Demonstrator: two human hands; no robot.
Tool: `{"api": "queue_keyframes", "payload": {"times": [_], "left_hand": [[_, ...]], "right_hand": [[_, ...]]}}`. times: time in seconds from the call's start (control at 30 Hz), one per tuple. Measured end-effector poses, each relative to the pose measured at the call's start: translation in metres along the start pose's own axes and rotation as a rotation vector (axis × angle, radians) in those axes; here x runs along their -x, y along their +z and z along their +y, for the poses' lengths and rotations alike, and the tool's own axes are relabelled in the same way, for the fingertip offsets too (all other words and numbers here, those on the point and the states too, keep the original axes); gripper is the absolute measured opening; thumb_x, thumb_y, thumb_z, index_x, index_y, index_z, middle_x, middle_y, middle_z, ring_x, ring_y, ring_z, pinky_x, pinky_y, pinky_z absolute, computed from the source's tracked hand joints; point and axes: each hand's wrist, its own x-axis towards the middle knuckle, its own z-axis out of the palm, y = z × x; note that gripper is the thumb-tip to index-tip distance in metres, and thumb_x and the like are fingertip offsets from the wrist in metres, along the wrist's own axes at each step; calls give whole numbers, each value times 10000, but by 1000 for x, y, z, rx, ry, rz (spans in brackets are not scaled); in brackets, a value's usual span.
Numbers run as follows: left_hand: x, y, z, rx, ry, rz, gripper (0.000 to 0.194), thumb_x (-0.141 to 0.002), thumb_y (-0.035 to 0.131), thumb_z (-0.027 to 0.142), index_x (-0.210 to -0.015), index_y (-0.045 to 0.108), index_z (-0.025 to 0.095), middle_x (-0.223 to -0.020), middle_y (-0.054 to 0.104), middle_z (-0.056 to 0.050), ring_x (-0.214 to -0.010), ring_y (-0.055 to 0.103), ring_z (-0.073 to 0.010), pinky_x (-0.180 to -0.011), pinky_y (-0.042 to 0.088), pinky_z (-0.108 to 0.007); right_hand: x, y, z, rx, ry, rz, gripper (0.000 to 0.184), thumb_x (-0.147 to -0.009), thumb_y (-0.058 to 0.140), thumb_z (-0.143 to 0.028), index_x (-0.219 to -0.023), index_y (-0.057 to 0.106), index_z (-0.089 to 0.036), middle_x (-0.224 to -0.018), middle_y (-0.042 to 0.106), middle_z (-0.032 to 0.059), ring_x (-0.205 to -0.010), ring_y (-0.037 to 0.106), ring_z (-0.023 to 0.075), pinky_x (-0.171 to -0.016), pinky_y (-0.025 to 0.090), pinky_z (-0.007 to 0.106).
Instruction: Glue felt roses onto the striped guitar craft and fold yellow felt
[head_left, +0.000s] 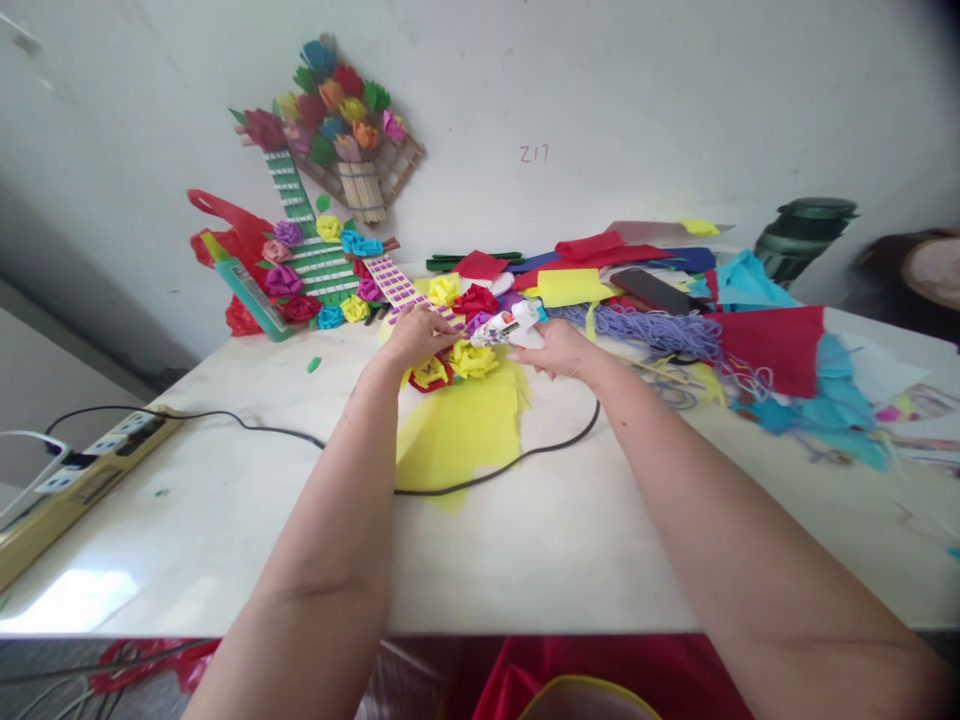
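My right hand (562,350) is closed around the handle of a white hot glue gun (517,328). Its nozzle points left, in among paper flowers. Just left of the nozzle is my left hand (420,335), fingers closed together over the craft; whatever they pinch is hidden. A purple-and-white gridded strip (396,283) runs up from under this hand. Around both hands sit yellow paper flowers (474,360), a red paper flower (477,300) and a yellow-and-red flower (430,374). Yellow paper (465,430) lies under the flowers, with a black cord (525,455) crossing it.
A green flowered craft (322,265) leans on the wall beside a green-labelled bottle (251,290). At right lie purple yarn (645,328), a phone (652,291), red paper (776,350) and a dark green flask (802,240). A power strip (97,465) edges the left side.
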Motion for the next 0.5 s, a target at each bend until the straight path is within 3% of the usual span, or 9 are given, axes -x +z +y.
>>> {"api": "queue_keyframes", "payload": {"times": [0.2,0.5], "left_hand": [[-2,2,-2,21,2,7,243,-775,572,362,-836,750,209,-879,719,-49,-854,592,-198,-904,374,-338],[0,0,0,26,-6,-6,272,-781,563,375,-874,750,200,-876,715,-67,-856,593,-211,-819,415,-325]], "right_hand": [[-1,-1,1,68,-6,14,275,-568,792,-280,-754,625,-164,-487,486,-5,-443,524,139,-363,376,214],[-3,0,4,83,-13,26,267,-561,795,-300,-708,613,-173,-500,474,-16,-428,503,117,-385,367,211]]}}
